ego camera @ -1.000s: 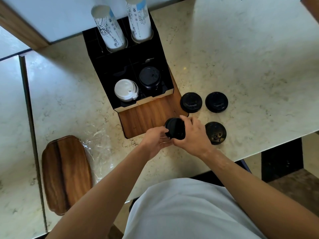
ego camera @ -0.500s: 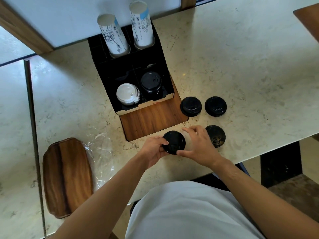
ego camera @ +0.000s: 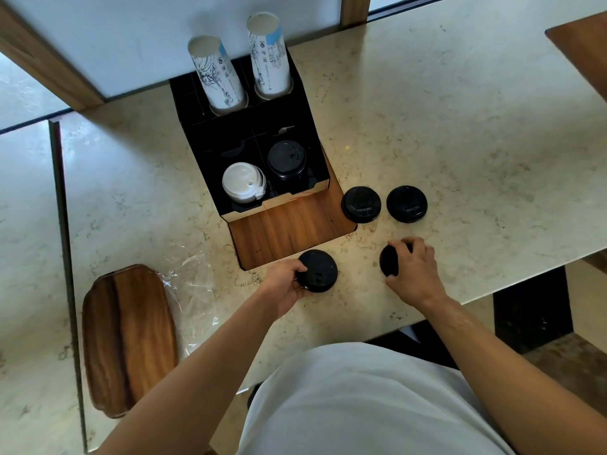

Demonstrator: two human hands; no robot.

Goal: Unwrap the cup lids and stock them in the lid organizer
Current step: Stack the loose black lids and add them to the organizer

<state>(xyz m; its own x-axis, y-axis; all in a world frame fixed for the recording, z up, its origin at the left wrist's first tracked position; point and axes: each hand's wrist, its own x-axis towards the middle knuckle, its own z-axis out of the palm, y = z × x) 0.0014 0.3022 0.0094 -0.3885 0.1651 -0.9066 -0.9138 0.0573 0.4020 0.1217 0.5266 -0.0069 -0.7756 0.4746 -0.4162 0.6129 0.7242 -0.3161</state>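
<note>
On the marble bench [ego camera: 460, 133], just in front of the lid organizer [ego camera: 249, 152], the left hand [ego camera: 284, 287] pinched a black lid [ego camera: 320, 270] by its edge, lying flat, top up. The right hand [ego camera: 415, 274] curled over a second black lid [ego camera: 389, 261]. Two more black lids [ego camera: 361, 204] lay flat beyond. Printing on the cup stacks [ego camera: 269, 57] could not be read.

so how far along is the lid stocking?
Done: wrap is off, and black lids are stacked in the organizer beside white ones. In hand: left hand holds one lid, right hand covers another. Left: two loose lids on the counter.
</note>
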